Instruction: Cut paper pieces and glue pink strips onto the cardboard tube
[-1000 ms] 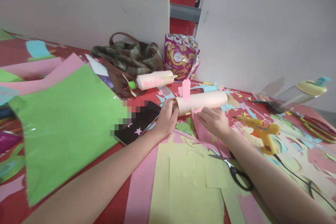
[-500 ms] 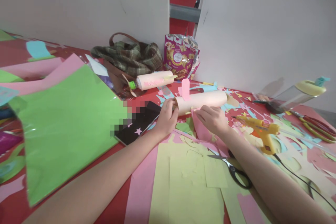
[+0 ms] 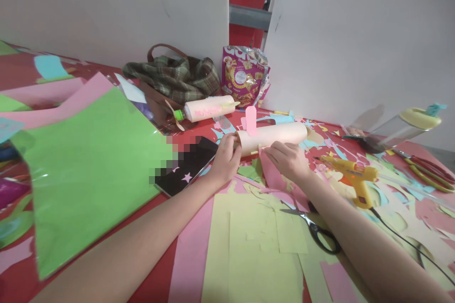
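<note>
A peach paper tube lies on its side on the red table, with a small pink fin standing up on top of it. My left hand grips the tube's left end. My right hand rests just below the tube's middle, its fingers pressing a pink paper piece against the tube's underside. A second paper-wrapped bottle with a green neck lies behind, apart from both hands.
A yellow glue gun and black scissors lie right of my right arm. A green sheet, a black phone, a plaid bag, a snack packet and a lying bottle surround the spot. White boards stand behind.
Almost nothing has moved. My right hand has shifted very slightly up towards the tube; my left hand keeps its hold.
</note>
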The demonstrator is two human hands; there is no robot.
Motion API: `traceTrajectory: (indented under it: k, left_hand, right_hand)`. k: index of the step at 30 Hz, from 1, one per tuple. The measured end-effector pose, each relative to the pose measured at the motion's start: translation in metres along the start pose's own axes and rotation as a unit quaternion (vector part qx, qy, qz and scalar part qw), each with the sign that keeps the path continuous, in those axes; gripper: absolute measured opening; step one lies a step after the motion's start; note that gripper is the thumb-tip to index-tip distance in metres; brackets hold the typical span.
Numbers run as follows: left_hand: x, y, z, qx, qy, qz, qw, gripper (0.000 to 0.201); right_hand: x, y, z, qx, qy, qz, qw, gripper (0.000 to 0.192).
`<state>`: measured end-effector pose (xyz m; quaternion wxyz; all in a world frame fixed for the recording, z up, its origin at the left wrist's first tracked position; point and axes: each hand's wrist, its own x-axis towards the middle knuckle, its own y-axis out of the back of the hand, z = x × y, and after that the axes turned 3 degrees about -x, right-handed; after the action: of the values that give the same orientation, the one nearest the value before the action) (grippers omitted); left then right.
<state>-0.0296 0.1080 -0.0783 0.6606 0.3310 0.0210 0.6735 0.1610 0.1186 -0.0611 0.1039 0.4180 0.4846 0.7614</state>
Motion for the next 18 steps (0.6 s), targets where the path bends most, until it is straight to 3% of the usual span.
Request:
traceTrajectory:
  k: [18]
  left_hand:
    - [0.000,0.000,0.001,0.003,0.002,0.003,1.000,0.011]
  right_hand:
    - [0.011,0.009,-0.001,0.018,-0.049,0.025,0.998,0.021]
